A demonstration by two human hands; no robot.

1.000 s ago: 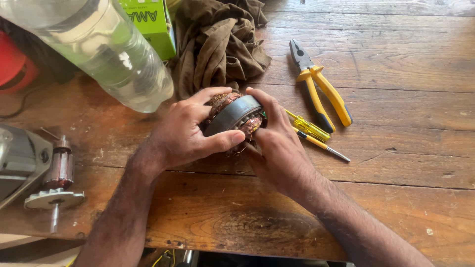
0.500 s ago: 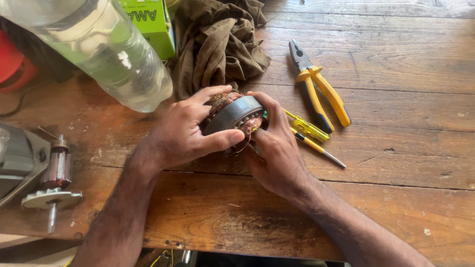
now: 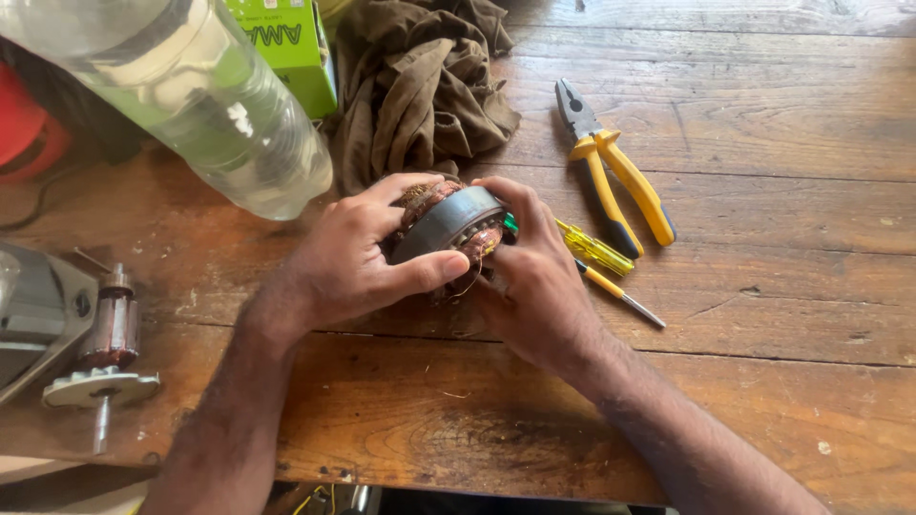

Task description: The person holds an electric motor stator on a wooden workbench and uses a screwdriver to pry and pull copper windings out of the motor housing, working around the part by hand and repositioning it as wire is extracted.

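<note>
- Copper-wound motor stator (image 3: pixel 448 224), ringed by a grey steel band, sits between both hands just above the wooden tabletop (image 3: pixel 763 286), near its middle.
- Around it: a crumpled brown rag (image 3: pixel 420 86) lies just behind the stator; a clear plastic bottle (image 3: pixel 191 95) lies on its side to the left of the rag, with a green box (image 3: pixel 286 43) behind it.
- Yellow-handled pliers (image 3: pixel 611 167) lie to the right, apart from the hands. Two yellow screwdrivers (image 3: pixel 596 253) lie between the pliers and the right hand, their handle ends tucked behind its fingers.
- Far left: a motor rotor on a shaft with a pale fan disc (image 3: pixel 105 353), beside a grey metal housing (image 3: pixel 33 315).
- Left hand (image 3: pixel 353 257): clamped on the stator, fingers curled over its top and far side, thumb pressed along the near edge of the steel band.
- Right hand (image 3: pixel 534 277): closed on the stator's right end, index finger arched over the top, palm facing left. Both forearms come in from the bottom edge.
- Hard to make out: the stator's underside and right face are covered by the hands; whether it touches the tabletop cannot be told. A red object (image 3: pixel 24 124) at upper left is cut off, as are the bottle's top and the housing.
</note>
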